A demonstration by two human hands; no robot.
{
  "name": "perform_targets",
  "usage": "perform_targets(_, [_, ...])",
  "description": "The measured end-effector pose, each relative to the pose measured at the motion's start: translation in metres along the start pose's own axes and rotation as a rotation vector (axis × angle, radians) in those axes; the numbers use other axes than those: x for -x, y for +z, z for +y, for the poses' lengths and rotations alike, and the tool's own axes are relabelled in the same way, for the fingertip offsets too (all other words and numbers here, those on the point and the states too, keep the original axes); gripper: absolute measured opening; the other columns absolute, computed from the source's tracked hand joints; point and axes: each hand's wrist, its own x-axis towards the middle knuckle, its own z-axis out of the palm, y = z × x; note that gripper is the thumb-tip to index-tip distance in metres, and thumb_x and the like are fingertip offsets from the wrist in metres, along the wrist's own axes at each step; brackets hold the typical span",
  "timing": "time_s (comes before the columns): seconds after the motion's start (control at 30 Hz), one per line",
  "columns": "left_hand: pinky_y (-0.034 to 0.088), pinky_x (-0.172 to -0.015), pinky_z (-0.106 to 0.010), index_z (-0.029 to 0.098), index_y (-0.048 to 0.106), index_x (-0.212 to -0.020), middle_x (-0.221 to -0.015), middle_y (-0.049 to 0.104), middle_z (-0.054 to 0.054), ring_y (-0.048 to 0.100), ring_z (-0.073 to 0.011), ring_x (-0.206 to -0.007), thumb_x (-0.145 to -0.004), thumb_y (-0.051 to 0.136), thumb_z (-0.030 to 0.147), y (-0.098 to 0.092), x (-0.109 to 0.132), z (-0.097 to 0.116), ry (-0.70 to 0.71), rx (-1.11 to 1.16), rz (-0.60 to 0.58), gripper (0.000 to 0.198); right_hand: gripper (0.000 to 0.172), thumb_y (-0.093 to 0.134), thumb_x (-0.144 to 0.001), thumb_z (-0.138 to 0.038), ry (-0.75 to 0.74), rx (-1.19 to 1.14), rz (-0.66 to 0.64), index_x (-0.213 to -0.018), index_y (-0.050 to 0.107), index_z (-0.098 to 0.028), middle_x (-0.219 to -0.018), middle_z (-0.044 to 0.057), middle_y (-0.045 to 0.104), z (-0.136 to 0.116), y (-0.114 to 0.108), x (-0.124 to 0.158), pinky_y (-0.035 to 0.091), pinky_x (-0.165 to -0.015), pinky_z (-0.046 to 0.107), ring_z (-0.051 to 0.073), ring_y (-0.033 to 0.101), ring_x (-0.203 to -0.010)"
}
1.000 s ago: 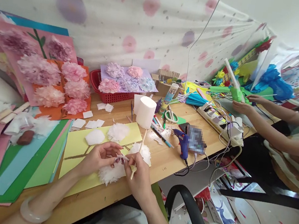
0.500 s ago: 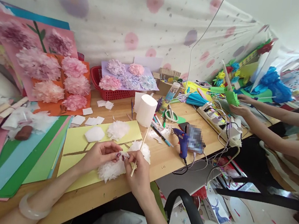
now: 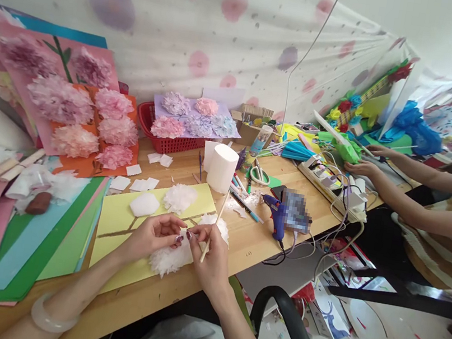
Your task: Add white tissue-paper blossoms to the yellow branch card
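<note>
My left hand (image 3: 156, 235) and my right hand (image 3: 211, 255) meet fingertip to fingertip above the yellow sheet (image 3: 111, 257). A small white piece of paper (image 3: 183, 233) is pinched in my left fingers, partly hidden by them. Across my right hand runs a thin wooden stick (image 3: 224, 206), held tilted upward, while its thumb and forefinger touch by the white piece. On the sheet, brown branch lines are drawn. White paper puffs lie on it: a fluffy one (image 3: 180, 198), a flatter one (image 3: 144, 204), one behind my right hand (image 3: 217, 225), and one under my hands (image 3: 170, 260).
Behind the sheet stands a white paper roll (image 3: 222, 169). A blue glue gun (image 3: 276, 216) and a power strip (image 3: 325, 184) with cables lie to the right. Coloured paper (image 3: 60, 224) is stacked left. A co-worker's hands (image 3: 360, 167) hold green material.
My hands have shifted only slightly, and the small white piece shows more clearly between my fingertips. At right, the co-worker's green piece has tilted lower.
</note>
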Motion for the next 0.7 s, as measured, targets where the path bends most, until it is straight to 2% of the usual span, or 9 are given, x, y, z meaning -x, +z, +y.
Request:
perform_targets(0.2, [0.056, -0.064, -0.023, 0.018, 0.076, -0.093, -0.084, 0.075, -0.005, 0.067, -0.0145, -0.073, -0.064, 0.087, 0.030, 0.002, 0.000, 0.002, -0.006, -0.010, 0.003, 0.033, 0.022, 0.056, -0.089, -0.029, -0.009, -0.024, -0.008, -0.076, 0.038, -0.026, -0.084, 0.004, 0.070, -0.001, 0.001, -0.002, 0.051, -0.068, 0.030, 0.018, 0.067, -0.078])
perform_targets(0.47, [0.058, -0.061, -0.025, 0.017, 0.075, -0.078, -0.073, 0.074, -0.004, 0.067, -0.0148, -0.063, -0.062, 0.086, 0.042, 0.008, 0.001, 0.006, 0.014, -0.069, 0.152, 0.031, 0.023, 0.057, -0.088, -0.027, 0.025, -0.036, 0.002, -0.076, 0.037, -0.026, -0.086, 0.004, 0.073, -0.003, -0.001, 0.001, 0.051, -0.069, 0.031, 0.018, 0.068, -0.076])
perform_targets(0.7, [0.060, -0.061, -0.026, 0.017, 0.074, -0.080, -0.076, 0.073, -0.003, 0.069, -0.0156, -0.063, -0.068, 0.081, 0.042, 0.012, 0.004, 0.001, 0.057, -0.125, 0.229, 0.028, 0.024, 0.058, -0.089, -0.028, 0.000, -0.002, 0.053, -0.074, 0.039, -0.026, -0.081, 0.003, 0.071, -0.004, 0.002, 0.000, 0.051, -0.066, 0.031, 0.018, 0.068, -0.073])
